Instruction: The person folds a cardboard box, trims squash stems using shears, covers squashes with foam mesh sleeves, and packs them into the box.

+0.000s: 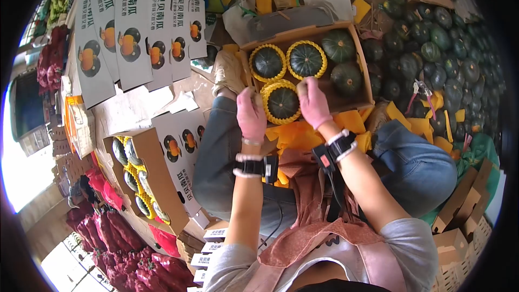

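A dark green pumpkin (283, 104) in a yellow foam net (267, 93) is between my hands, over the near left part of an open cardboard box (368, 82). My left hand (251, 113), in a pink glove, is closed at its left side. On its right side my right hand (313, 104), gloved alike, has curled fingers against the net; the fingertips are partly hidden. Farther back in the box sit two more netted pumpkins, a left one (268, 63) and a middle one (305, 59). Two bare pumpkins, one behind (338, 46) and one nearer (346, 79), fill the right side.
Many loose pumpkins (432, 54) are heaped at the right. Yellow foam pieces (346, 123) lie by my legs. Printed carton sheets (132, 32) stand at the back left. Another box (172, 197) of netted pumpkins is at the left, near red mesh sacks (111, 232).
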A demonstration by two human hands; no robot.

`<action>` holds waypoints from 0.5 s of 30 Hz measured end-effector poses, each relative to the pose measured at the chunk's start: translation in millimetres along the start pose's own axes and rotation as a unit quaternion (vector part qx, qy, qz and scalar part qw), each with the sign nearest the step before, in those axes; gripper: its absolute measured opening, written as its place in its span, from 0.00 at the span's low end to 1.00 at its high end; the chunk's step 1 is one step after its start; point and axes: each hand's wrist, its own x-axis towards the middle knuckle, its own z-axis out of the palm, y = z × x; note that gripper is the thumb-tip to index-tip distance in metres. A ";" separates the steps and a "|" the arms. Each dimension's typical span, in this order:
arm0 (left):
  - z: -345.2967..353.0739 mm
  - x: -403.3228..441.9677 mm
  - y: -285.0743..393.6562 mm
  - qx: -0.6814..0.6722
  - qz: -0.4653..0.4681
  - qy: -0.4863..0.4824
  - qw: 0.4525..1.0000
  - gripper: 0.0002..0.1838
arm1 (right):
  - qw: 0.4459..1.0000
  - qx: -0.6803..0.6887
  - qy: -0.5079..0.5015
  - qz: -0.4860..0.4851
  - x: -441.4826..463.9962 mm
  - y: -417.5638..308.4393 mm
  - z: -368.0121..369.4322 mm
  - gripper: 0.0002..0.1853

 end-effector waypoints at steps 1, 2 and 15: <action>-14.5 -3.7 21.2 -0.018 0.036 -0.051 0.998 0.24 | 0.996 -0.015 0.011 -0.089 -10.6 -2.2 -2.1 0.09; -24.0 -10.7 32.0 -0.036 0.068 -0.103 0.992 0.26 | 0.984 -0.030 0.017 -0.175 -22.3 -4.2 -4.7 0.11; -22.9 -14.5 -2.2 -0.093 -0.016 -0.230 0.969 0.46 | 0.988 -0.113 -0.105 0.001 -23.0 -24.6 -3.9 0.29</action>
